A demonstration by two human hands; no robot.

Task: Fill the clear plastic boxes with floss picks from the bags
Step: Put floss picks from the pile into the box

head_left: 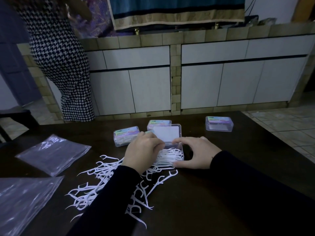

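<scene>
Open box (172, 150) mid-bench (221, 193), full of picks, lid raised. Left hand (142, 153) curled over its left edge, right hand (196, 153) gripping its right side. Loose picks (102, 183) beside it. Bags (52, 153) left.

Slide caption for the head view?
Both hands hold an open clear box of floss picks on the dark table.

My left hand (142, 151) and right hand (196, 153) flanking the open clear box (170, 150), picks inside, loose floss picks (105, 183) scattered nearer me, empty bags (52, 154) left of it
</scene>
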